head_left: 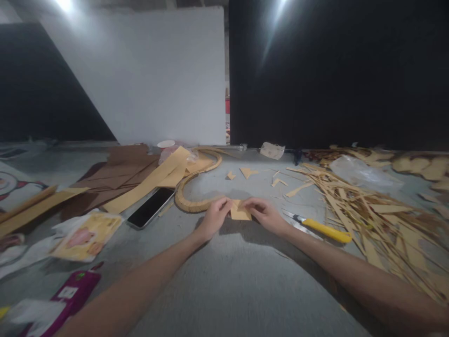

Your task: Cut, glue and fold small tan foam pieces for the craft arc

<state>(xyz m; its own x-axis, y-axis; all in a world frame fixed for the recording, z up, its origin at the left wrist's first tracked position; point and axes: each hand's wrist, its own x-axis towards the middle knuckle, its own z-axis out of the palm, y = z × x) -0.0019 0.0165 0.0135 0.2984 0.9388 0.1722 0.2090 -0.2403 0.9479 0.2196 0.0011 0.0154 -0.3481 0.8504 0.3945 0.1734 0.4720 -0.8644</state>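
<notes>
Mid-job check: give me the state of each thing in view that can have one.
Left hand: pinching the tan piece's left side
Right hand: fingers on the piece's right side
Tan piece: held between both hands
Yellow knife: lying down, blade out
Phone: lying flat, screen dark
Segmented strip: bent into curves
Clear plastic bag: crumpled
Thin strips: loosely heaped

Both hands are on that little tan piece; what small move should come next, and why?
Probably ease the small tan piece toward the curved strip: the left hand and right hand have it between them at their fingertips, and the strip runs up to the left hand.
</notes>
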